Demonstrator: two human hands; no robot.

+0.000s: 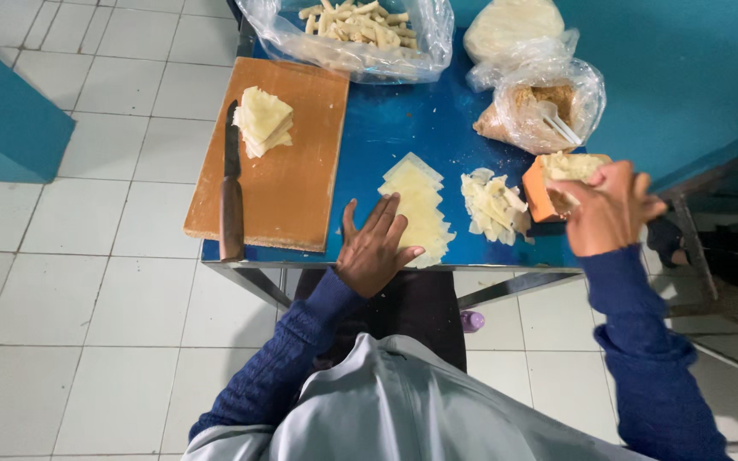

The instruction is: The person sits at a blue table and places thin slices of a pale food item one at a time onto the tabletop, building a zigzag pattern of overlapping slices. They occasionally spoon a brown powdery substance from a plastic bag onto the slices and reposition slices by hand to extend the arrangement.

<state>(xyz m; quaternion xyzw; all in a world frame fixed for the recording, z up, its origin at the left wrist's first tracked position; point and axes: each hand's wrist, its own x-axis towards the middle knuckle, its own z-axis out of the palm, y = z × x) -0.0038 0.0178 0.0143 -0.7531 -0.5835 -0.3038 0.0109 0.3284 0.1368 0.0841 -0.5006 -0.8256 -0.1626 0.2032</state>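
A person seen from above sits at a small blue counter (386, 128) on a white tiled floor. The left hand (375, 248) lies open, fingers spread flat on the near end of a row of thin pale pastry sheets (416, 205) at the centre of the frame, seemingly to keep them from sliding. The right hand (608, 209), at the right edge, is closed around something at an orange tub (548, 183) heaped with pale filling; what it grips is hidden. Between the two hands sits a loose pile of pale shavings (493, 205). On the left, a wooden cutting board (292, 171) carries a stack of cut sheets (262, 119) and a knife (231, 192) along its left edge, out of the way. Clear bags of pale sticks (356, 26) and of brown crumbs (544, 107) lie along the top.
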